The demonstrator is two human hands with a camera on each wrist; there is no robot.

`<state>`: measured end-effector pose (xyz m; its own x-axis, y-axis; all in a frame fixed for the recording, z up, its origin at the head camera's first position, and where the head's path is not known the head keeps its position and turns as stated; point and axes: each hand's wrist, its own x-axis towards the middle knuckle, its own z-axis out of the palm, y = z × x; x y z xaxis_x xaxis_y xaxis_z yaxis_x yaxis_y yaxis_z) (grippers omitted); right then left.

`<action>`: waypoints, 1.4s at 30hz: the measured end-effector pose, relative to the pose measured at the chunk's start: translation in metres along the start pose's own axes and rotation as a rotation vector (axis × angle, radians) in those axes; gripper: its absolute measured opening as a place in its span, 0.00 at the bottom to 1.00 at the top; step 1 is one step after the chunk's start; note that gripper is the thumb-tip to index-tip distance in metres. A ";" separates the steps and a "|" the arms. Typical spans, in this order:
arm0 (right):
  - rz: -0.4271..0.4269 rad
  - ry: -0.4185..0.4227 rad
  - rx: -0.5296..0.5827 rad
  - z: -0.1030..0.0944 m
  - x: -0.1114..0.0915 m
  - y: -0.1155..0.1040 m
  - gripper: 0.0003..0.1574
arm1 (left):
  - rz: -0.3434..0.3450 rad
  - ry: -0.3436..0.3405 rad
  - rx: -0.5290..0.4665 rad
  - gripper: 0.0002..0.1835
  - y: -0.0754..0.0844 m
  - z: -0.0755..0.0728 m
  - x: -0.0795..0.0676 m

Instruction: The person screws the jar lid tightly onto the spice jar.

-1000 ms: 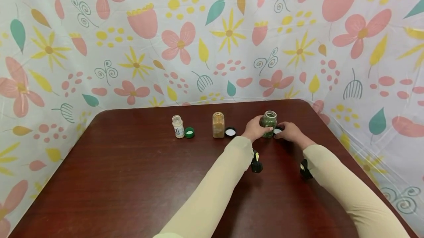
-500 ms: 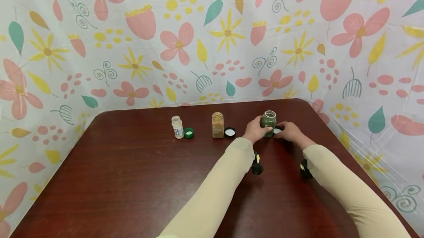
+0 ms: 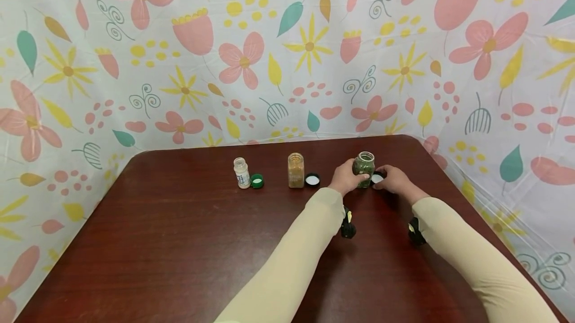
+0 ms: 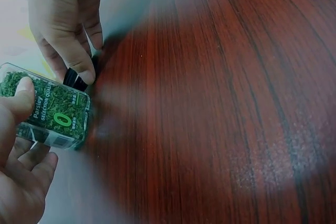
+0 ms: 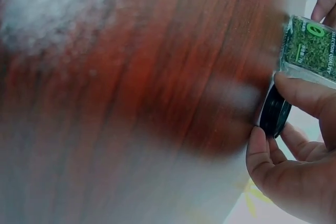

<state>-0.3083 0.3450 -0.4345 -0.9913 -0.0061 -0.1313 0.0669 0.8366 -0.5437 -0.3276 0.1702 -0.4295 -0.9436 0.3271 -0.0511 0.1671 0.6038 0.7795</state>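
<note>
A lidless glass jar of dried parsley (image 3: 364, 167) stands upright at the right of the table, its label readable in the left wrist view. My left hand (image 3: 345, 177) grips it from the left, thumb across the front. Right beside the jar, my right hand (image 3: 395, 181) pinches a black lid (image 5: 275, 112) between thumb and fingers. The lid's white inside faces up in the head view, and it sits at table level by the jar's base.
Left of the hands stand an open jar of yellowish-brown spice (image 3: 296, 171) with a black lid (image 3: 312, 179) next to it, and a small open bottle of pale powder (image 3: 241, 173) with a green cap (image 3: 257, 180). A flower-print curtain (image 3: 287, 63) hangs behind the dark red table (image 3: 179, 243).
</note>
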 end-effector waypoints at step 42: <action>-0.110 0.099 0.047 -0.005 -0.035 -0.010 0.39 | 0.015 -0.086 0.054 0.34 -0.007 -0.020 -0.018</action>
<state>-0.2748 0.3398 -0.4207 -0.9991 -0.0404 0.0127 -0.0401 0.8074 -0.5887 -0.3179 0.1455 -0.4218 -0.9131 0.3965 -0.0947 0.1987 0.6359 0.7458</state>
